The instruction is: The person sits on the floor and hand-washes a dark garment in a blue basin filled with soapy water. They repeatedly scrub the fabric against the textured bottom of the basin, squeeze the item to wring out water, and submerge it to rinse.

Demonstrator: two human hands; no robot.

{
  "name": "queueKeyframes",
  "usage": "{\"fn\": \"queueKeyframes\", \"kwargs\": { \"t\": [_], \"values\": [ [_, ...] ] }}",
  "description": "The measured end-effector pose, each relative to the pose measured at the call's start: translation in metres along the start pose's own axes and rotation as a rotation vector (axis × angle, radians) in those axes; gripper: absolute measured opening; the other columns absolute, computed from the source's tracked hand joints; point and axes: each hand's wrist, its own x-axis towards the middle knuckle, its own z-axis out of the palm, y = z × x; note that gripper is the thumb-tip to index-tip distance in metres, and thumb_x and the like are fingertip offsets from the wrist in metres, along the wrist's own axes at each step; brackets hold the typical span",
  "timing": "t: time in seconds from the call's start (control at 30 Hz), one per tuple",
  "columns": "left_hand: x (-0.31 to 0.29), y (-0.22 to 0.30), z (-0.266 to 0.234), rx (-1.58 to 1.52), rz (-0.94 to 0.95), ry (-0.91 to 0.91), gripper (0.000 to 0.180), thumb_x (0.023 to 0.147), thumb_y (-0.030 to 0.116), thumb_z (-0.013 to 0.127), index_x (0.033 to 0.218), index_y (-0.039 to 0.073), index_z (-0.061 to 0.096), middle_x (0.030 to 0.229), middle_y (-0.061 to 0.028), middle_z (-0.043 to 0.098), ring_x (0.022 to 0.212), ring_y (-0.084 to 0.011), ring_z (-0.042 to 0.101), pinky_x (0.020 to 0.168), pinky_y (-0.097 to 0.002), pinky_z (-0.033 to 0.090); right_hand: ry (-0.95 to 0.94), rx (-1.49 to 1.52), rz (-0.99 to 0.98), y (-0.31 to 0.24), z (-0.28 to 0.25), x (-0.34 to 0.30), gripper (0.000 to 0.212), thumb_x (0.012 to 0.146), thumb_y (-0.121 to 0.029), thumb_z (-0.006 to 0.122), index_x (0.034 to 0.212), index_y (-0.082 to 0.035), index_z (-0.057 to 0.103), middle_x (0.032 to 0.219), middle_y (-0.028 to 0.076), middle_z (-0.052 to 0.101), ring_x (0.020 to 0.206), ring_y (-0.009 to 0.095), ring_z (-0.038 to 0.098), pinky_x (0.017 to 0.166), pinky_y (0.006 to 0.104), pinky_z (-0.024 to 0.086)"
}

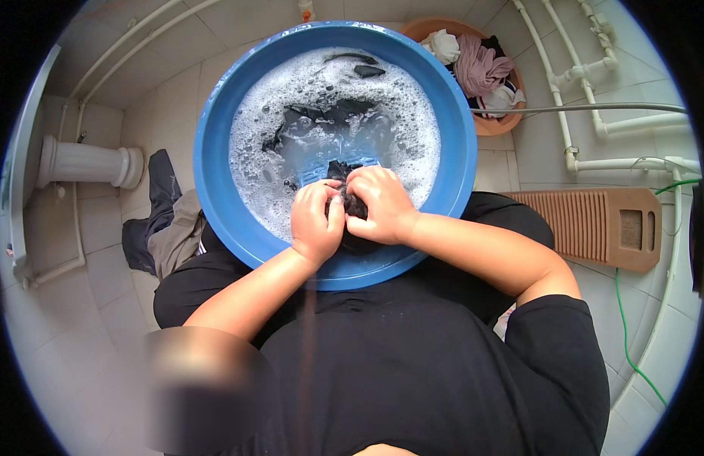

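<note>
In front of me stands a large round blue tub filled with foamy water. Both hands are closed around a bunched black garment over the tub's near side. My left hand grips it from the left, and my right hand from the right, with the fingers almost meeting. Just beyond them, the ribbed surface of a blue washboard shows at the water. More dark cloth floats among the suds farther back. The garment's lower part is partly hidden by my hands.
Behind the tub at right, an orange-brown basin holds pink, white and dark clothes. A brown washboard lies to my right, near white pipes and a green hose. Dark and grey clothes lie on the tiles at left, near a white pedestal.
</note>
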Motion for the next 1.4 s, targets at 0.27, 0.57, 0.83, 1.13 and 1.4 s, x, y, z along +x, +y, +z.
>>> {"fn": "queueKeyframes", "kwargs": {
  "t": [0.27,0.57,0.83,1.13,1.4],
  "values": [
    [0.060,-0.062,0.007,0.307,-0.268,-0.240,0.034,0.086,0.029,0.043,0.097,0.002,0.060,0.100,-0.0195,0.059,0.095,-0.0366,0.055,0.084,-0.0423,0.042,-0.281,-0.133,0.409,0.044,0.026,0.069,0.053,0.078,-0.045,0.038,0.097,-0.003,0.063,0.105,0.020,0.060,0.098,0.035,0.056,0.085,0.0421,0.043],
    [-0.010,0.003,-0.002,0.010,-0.084,-0.075,0.012,0.081,0.014,0.052,0.087,0.004,0.054,0.092,-0.0159,0.060,0.092,-0.0365,0.054,0.082,-0.0429,0.039,-0.012,0.013,0.035,-0.012,-0.004,-0.005,0.025,0.066,-0.029,0.061,0.077,-0.008,0.053,0.092,0.008,0.058,0.094,0.029,0.053,0.079,0.0421,0.040],
    [0.057,-0.048,0.007,0.373,-0.440,-0.268,0.036,0.087,0.034,0.041,0.105,0.008,0.059,0.107,-0.0178,0.059,0.101,-0.0342,0.054,0.088,-0.0435,0.038,-0.268,-0.213,0.509,0.033,0.021,0.070,0.049,0.074,-0.046,0.046,0.099,-0.008,0.065,0.121,0.019,0.051,0.113,0.034,0.047,0.091,0.0505,0.036],
    [-0.018,0.017,-0.010,0.031,-0.033,-0.133,0.022,0.079,0.020,0.059,0.092,0.005,0.051,0.106,-0.0193,0.049,0.102,-0.0353,0.045,0.091,-0.0454,0.033,0.062,-0.006,-0.065,-0.017,-0.005,-0.014,0.032,0.058,-0.031,0.066,0.078,-0.007,0.057,0.110,0.013,0.055,0.101,0.032,0.050,0.084,0.0467,0.037],
    [0.016,-0.027,0.007,-0.047,0.009,-0.189,0.017,0.071,0.018,0.045,0.069,0.003,0.052,0.068,-0.0158,0.050,0.064,-0.0364,0.047,0.060,-0.0443,0.037,-0.040,0.102,-0.008,0.014,0.010,0.017,0.021,0.063,-0.028,0.060,0.066,-0.008,0.060,0.067,0.009,0.053,0.065,0.029,0.055,0.057,0.0399,0.043]
  ]
}}
